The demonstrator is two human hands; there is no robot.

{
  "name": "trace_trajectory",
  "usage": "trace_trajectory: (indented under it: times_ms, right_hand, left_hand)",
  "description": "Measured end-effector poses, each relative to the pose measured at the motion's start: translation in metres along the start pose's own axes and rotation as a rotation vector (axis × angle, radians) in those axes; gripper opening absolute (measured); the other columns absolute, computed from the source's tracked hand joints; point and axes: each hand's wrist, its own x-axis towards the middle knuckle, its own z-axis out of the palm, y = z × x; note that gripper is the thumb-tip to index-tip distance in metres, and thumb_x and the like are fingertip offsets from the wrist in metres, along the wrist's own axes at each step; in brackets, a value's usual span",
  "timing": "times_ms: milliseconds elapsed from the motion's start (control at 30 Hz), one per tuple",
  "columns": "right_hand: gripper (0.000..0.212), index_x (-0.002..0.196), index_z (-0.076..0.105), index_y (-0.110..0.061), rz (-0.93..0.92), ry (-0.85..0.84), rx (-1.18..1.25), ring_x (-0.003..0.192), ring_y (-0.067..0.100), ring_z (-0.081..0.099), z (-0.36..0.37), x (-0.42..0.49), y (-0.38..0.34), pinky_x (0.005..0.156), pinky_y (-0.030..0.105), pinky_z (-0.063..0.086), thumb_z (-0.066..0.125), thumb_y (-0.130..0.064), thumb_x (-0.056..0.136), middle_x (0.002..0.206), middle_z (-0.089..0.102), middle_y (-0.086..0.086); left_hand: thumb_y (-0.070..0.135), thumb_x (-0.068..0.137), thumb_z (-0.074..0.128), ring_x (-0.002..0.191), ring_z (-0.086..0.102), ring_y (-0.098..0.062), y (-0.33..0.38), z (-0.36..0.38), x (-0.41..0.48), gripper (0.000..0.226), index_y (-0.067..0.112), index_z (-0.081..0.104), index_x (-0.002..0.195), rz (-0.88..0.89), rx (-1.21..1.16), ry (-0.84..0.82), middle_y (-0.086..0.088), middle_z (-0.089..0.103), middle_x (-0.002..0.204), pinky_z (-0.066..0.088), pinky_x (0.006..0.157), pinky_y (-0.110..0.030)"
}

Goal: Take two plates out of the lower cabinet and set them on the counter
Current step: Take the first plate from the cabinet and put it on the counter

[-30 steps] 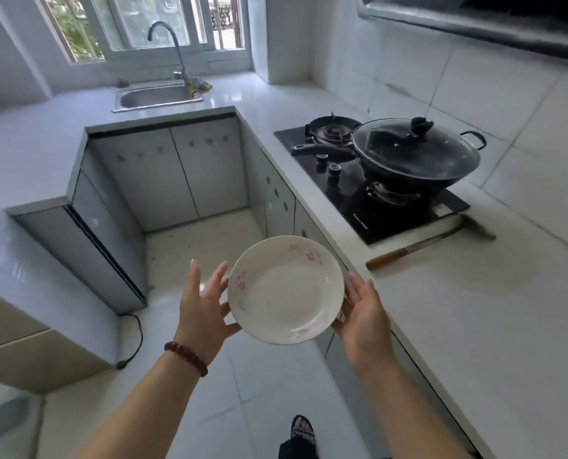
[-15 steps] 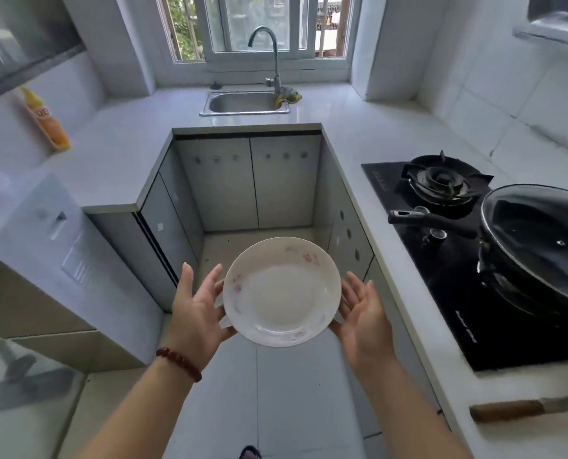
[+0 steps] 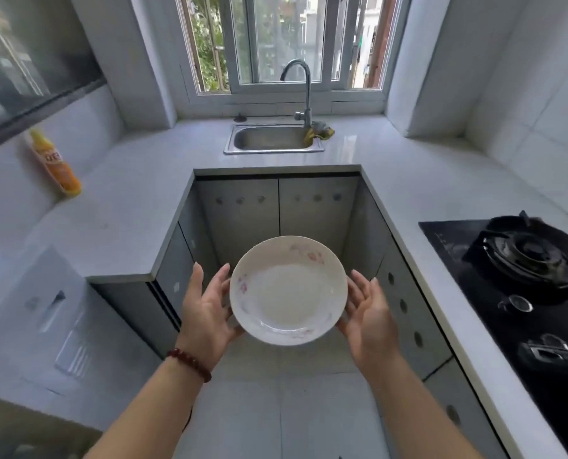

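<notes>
A white plate [image 3: 288, 290] with faint pink flowers is held level over the floor, in the gap between the counters. My left hand [image 3: 206, 311] grips its left rim and my right hand [image 3: 368, 313] grips its right rim, fingers spread. I cannot tell whether a second plate lies under it. The white counter [image 3: 127, 210] runs in a U around me. The grey lower cabinet doors [image 3: 242, 220] ahead are shut.
A steel sink [image 3: 272, 140] with a tap [image 3: 305, 91] sits under the window ahead, a yellow cloth [image 3: 320, 131] at its corner. A yellow bottle [image 3: 55, 164] leans on the left wall. A black gas hob [image 3: 524, 260] fills the right counter. A white appliance [image 3: 44, 309] stands low left.
My view has swung left from the hob toward the sink; the wok and knife have left the frame. The plate stays between both hands at the same height.
</notes>
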Motion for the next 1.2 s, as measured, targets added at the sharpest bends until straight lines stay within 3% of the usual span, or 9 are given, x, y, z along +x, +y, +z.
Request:
trace_trajectory:
  times_ms: [167,500,600,767,967,1200]
  right_hand:
    - [0.042,0.131,0.048,-0.021,-0.004,0.004,0.022,0.115,0.012,0.056,0.035,0.053,-0.002,0.078,0.032,0.051,0.028,-0.040,0.100,0.118,0.060,-0.008]
    - [0.043,0.130,0.049,-0.021,0.027,-0.004,-0.050,0.116,0.013,0.056,0.094,0.201,-0.011,0.090,0.037,0.047,0.029,-0.042,0.099,0.118,0.062,-0.009]
    - [0.041,0.127,0.051,-0.021,0.056,-0.032,-0.057,0.110,0.011,0.059,0.125,0.253,-0.019,0.084,0.036,0.049,0.030,-0.041,0.099,0.117,0.063,-0.008]
    - [0.041,0.127,0.052,-0.023,0.115,-0.100,-0.125,0.106,0.007,0.061,0.178,0.330,-0.022,0.092,0.043,0.048,0.030,-0.042,0.099,0.116,0.064,-0.010]
    - [0.041,0.125,0.056,-0.021,0.226,-0.188,-0.223,0.103,0.008,0.063,0.255,0.388,0.007,0.075,0.035,0.051,0.032,-0.042,0.098,0.115,0.066,-0.009]
    - [0.039,0.122,0.058,-0.019,0.335,-0.301,-0.293,0.105,0.011,0.062,0.361,0.429,0.066,0.082,0.040,0.052,0.036,-0.040,0.098,0.116,0.066,-0.005]
  left_hand:
    - [0.077,0.076,0.028,0.117,0.049,-0.017,0.031,-0.002,0.055,0.074,0.032,0.044,0.134,0.011,0.005,0.004,0.011,0.054,0.125,0.044,0.087,-0.048]
    - [0.074,0.079,0.025,0.127,0.042,-0.024,0.081,0.005,0.191,0.076,0.028,0.040,0.138,0.005,-0.049,0.055,0.006,0.050,0.132,0.027,0.105,-0.061]
    - [0.074,0.080,0.025,0.129,0.040,-0.026,0.104,0.006,0.236,0.076,0.027,0.039,0.139,0.025,-0.068,0.103,0.004,0.048,0.136,0.026,0.106,-0.062]
    - [0.074,0.079,0.029,0.128,0.041,-0.026,0.137,-0.003,0.293,0.076,0.027,0.040,0.139,0.083,-0.134,0.193,0.003,0.047,0.139,0.028,0.104,-0.063]
    - [0.070,0.081,0.032,0.118,0.050,-0.026,0.176,-0.045,0.324,0.068,0.026,0.049,0.130,0.165,-0.246,0.357,0.001,0.055,0.129,0.038,0.097,-0.061]
    - [0.070,0.082,0.031,0.119,0.049,-0.028,0.225,-0.125,0.349,0.070,0.027,0.046,0.134,0.224,-0.322,0.531,0.005,0.053,0.128,0.047,0.084,-0.051]
